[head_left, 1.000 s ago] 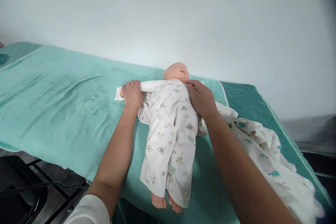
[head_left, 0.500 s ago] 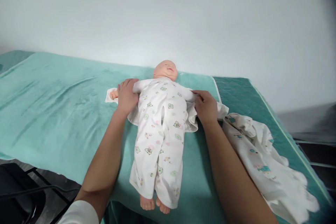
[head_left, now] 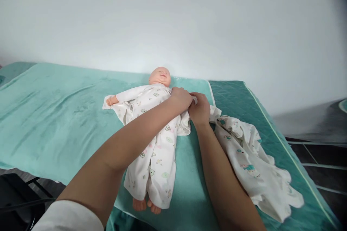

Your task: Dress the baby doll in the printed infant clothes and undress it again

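A baby doll [head_left: 159, 75] in a white printed romper [head_left: 155, 151] lies on its back on a teal-covered table [head_left: 54, 115], head toward the wall, bare feet near the front edge. My left hand [head_left: 181, 100] reaches across the doll's chest to its far shoulder, fingers curled on the romper cloth. My right hand [head_left: 200, 109] sits right beside it, closed on the romper's sleeve at that same shoulder. The doll's other arm lies stretched out to the left, its small hand showing.
A second white printed garment [head_left: 252, 162] lies crumpled on the table to the right of my right arm. A white wall stands behind. A dark chair [head_left: 16, 202] is below the table's front left edge. The table's right edge runs diagonally.
My left hand let go of the doll's outstretched arm and crossed over the chest to the far shoulder, joining my right hand. My view shifted right and up.
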`<state>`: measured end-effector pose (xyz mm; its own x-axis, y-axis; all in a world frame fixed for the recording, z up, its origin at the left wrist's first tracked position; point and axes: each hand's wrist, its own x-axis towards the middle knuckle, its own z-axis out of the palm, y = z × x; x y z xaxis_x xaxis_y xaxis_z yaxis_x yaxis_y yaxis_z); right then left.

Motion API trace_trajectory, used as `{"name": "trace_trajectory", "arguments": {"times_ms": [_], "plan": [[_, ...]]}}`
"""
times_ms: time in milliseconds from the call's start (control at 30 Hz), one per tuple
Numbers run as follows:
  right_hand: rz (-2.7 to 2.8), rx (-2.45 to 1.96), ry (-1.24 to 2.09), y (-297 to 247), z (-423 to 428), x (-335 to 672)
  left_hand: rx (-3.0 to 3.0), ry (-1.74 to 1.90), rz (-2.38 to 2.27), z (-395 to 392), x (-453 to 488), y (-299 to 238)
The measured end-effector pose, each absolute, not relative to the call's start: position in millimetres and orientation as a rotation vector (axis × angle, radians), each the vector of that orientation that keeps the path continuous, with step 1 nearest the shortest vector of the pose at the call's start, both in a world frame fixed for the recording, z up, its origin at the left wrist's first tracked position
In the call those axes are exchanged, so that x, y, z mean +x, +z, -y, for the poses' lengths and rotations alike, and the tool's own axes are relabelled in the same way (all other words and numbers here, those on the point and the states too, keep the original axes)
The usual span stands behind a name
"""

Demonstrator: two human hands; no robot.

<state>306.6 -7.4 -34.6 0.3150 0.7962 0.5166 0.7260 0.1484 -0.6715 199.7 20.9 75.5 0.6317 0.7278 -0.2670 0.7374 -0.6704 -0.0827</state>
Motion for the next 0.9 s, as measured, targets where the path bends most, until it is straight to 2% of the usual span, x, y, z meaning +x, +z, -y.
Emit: {"name": "trace_trajectory", "arguments": {"times_ms": [300, 500, 733, 900], "plan": [[1.227, -1.669, 0.252, -33, 12, 318, 2.851, -0.459, -1.414, -38, 179, 81], [1.214, -1.664, 0.306, -34, 10, 313, 2.888, -0.545, -1.207, -30, 191, 69], [1.153, -1.596, 0.243, -40, 7, 329, 2.963, -0.289, -1.276, -29, 179, 76], [1.108, -1.606, 0.258, -45, 5, 335, 2.97, -0.282, -1.362, -27, 154, 97]]}}
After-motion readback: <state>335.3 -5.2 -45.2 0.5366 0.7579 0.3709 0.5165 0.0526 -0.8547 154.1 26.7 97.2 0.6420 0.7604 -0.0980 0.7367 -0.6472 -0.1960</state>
